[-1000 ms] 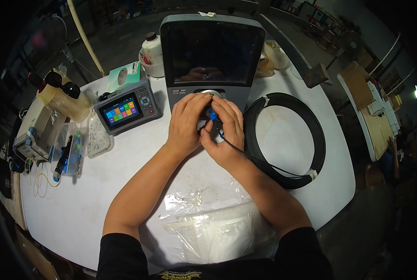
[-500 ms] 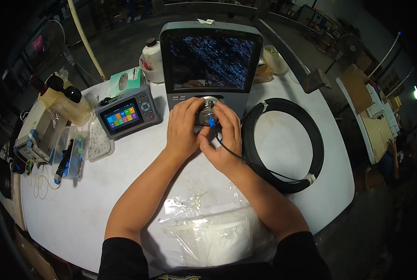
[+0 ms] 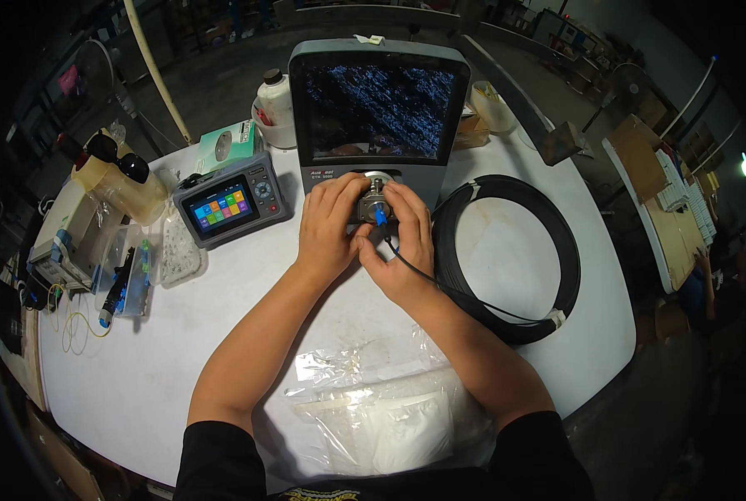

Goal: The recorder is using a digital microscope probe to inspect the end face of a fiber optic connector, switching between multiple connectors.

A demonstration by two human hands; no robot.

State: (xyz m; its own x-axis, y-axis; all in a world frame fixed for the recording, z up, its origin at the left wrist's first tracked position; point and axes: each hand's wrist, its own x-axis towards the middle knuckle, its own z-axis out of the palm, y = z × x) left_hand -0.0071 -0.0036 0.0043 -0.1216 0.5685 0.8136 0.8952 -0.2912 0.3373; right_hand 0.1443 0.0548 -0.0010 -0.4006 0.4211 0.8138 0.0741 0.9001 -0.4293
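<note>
A grey fiber inspection scope with a dark screen (image 3: 379,108) stands at the far middle of the table, blue-white specks across its display. On its base sits a small metal fixture (image 3: 375,200). My left hand (image 3: 333,221) wraps the fixture's left side, and my right hand (image 3: 402,234) grips its right side with the fingers bent over it. A blue fiber connector (image 3: 381,217) sits at the fixture's front between my hands. From it a thin black cable runs under my right palm to a coil of black cable (image 3: 567,259). The thumbs partly hide the lower part.
Left of the scope stands a handheld tester with a colour screen (image 3: 220,210), near a green box (image 3: 227,144) and a white bottle (image 3: 274,98). A clear tray (image 3: 131,267) holds a dark pen-like tool. Clear plastic bags (image 3: 398,422) lie between my forearms.
The view has shifted very slightly. My hands stay on the fixture, and the blue connector stays at its front.
</note>
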